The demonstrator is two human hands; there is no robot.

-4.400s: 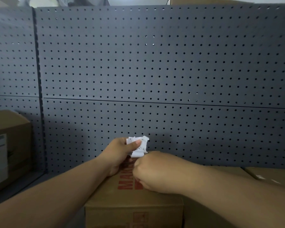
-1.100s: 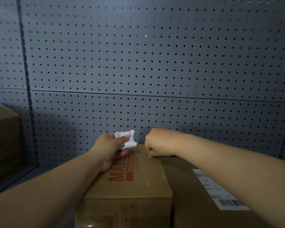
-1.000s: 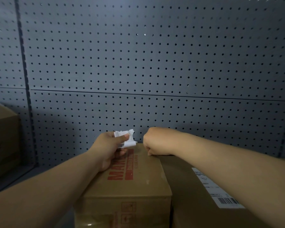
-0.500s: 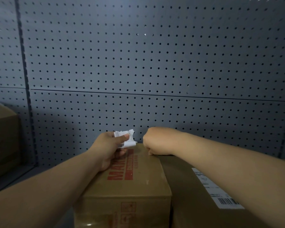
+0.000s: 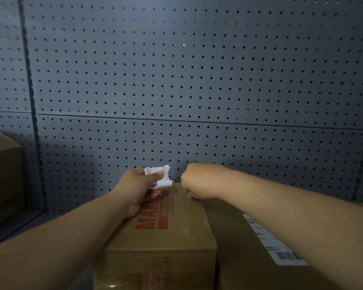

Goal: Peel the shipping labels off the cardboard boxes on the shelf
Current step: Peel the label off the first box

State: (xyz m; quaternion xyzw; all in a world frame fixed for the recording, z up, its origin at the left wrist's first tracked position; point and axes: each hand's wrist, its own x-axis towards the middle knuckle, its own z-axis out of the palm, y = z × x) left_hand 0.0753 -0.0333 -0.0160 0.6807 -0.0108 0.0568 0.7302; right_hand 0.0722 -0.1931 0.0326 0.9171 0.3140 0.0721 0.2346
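Observation:
A cardboard box with red print (image 5: 184, 222) lies in front of me on the shelf. My left hand (image 5: 134, 189) rests on its top and pinches a crumpled white peeled label (image 5: 162, 178) between thumb and fingers. My right hand (image 5: 201, 181) is curled over the far right corner of that box, with its fingertips hidden behind the edge. Pressed against this box on the right is a larger cardboard box (image 5: 235, 248). A white shipping label with a barcode (image 5: 268, 241) is stuck on its top, partly covered by my right forearm.
A grey pegboard wall (image 5: 197, 80) closes the back of the shelf. Another cardboard box (image 5: 4, 174) stands at the far left edge. A strip of grey shelf surface (image 5: 19, 229) shows between it and the middle box.
Since 4.4 s ago my right hand left the crumpled label and moved right to the box's far corner. Over the last second both hands have stayed still.

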